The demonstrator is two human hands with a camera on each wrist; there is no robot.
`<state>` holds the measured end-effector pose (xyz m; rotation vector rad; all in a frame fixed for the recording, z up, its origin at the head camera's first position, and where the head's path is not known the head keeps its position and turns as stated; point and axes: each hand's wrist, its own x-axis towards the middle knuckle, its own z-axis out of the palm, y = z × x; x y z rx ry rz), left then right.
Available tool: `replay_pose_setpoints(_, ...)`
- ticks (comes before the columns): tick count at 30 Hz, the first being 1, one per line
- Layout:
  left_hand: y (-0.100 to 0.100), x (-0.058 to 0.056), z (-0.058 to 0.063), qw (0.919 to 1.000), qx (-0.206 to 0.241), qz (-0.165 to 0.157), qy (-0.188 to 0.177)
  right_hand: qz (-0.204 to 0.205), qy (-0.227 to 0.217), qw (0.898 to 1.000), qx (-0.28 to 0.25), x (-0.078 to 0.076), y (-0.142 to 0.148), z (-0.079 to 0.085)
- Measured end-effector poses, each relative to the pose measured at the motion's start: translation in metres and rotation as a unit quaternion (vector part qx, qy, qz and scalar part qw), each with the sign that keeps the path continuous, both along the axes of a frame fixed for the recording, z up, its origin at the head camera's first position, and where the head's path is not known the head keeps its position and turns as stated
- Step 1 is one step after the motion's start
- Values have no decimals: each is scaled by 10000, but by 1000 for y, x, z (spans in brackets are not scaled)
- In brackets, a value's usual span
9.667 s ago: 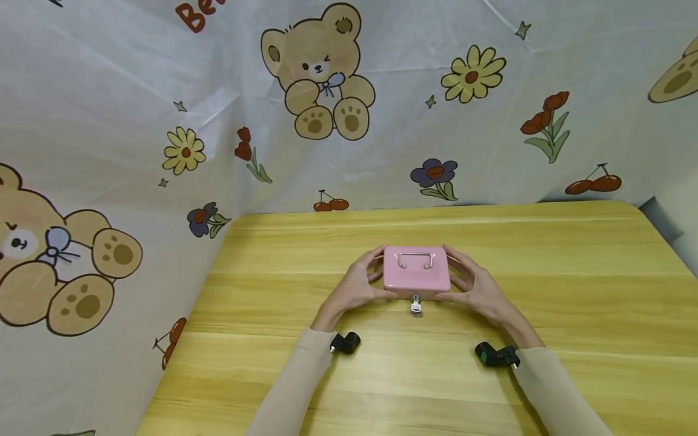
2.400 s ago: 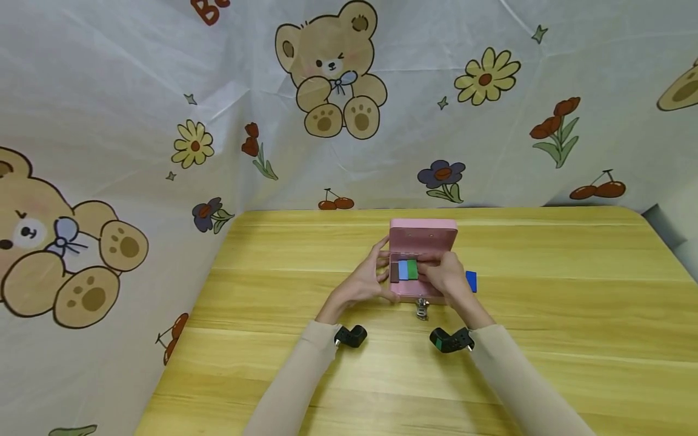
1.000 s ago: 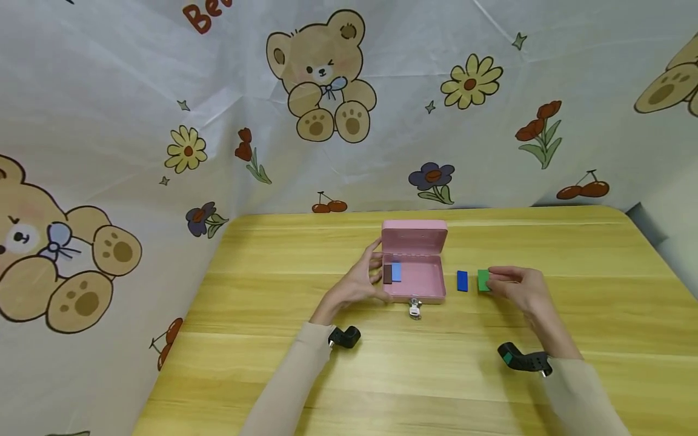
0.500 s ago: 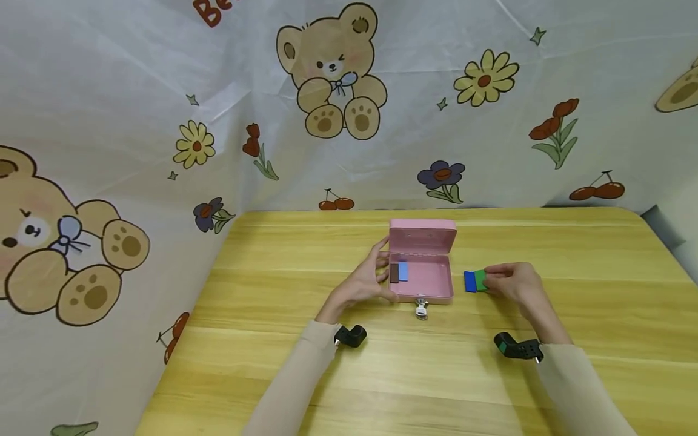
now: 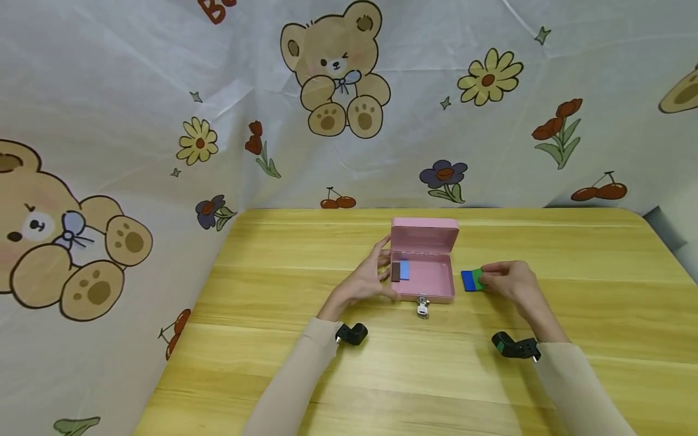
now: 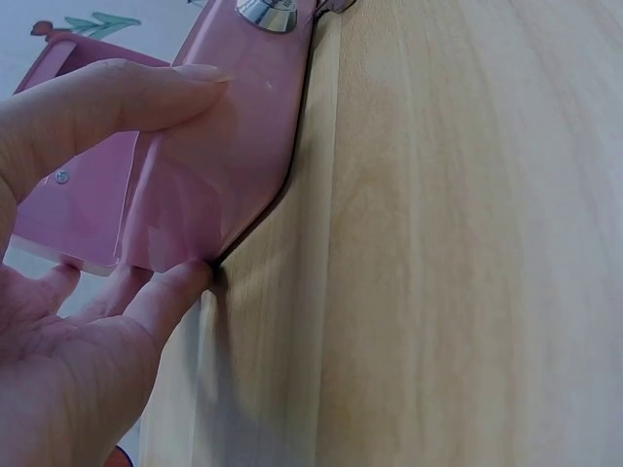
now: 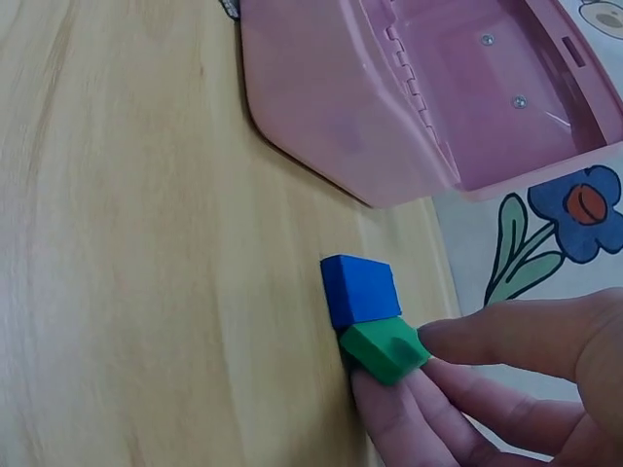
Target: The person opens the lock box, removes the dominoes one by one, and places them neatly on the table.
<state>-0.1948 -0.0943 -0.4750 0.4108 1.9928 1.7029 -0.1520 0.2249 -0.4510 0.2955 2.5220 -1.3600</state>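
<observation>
A pink metal cash box [image 5: 436, 281] stands on the wooden table with its lid [image 5: 425, 236] raised. My left hand [image 5: 360, 283] holds its left side; in the left wrist view the thumb [image 6: 127, 97] lies on the front wall and the fingers touch the side. Inside, at the left, lie a dark brown block [image 5: 395, 272] and a light blue block [image 5: 405, 270]. Right of the box, my right hand [image 5: 515, 282] pinches a green block [image 7: 382, 350] between thumb and fingers. The green block touches a dark blue block [image 7: 362, 290] on the table.
A key [image 5: 422, 307] hangs at the lock on the box's front. Behind the wooden table [image 5: 392, 375] a white cloth [image 5: 392, 169] printed with bears and flowers hangs along the back and left side.
The box, shut at first, now has its lid up. My right hand has taken the green block out and brought it leftward against the dark blue block. My left hand stays on the box.
</observation>
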Motion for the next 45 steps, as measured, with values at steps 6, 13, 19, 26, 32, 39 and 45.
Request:
replay_pose_setpoints(6, 1, -1, -2, 10000, 63, -33, 27, -48, 152, 9999, 32, 4, 3, 7)
replay_pose_setpoints(13, 1, -2, -3, 10000, 67, -10, 49, -33, 776, 9938, -794, 6, -24, 26)
replay_pose_setpoints(19, 2, -1, -4, 10000, 5, 53, 14, 555, 589, 9847, -1540, 1, -76, 20)
replay_pose_setpoints(26, 3, 0, -5, 10000, -38, 71, -8, 15, -337, 9797, -1975, -11, -107, 5)
replay_pose_setpoints(32, 1, -1, -3, 10000, 58, 35, 71, -271, -481, 9709, -2330, -20, -116, 4)
replay_pose_setpoints(39, 0, -2, -3, 10000, 21, 19, 20, -475, -528, 9657, -2496, -26, -123, 4)
replay_pose_setpoints(45, 0, -2, -2, 10000, 31, 19, 52, -392, -460, 9749, -2145, -32, -125, 1)
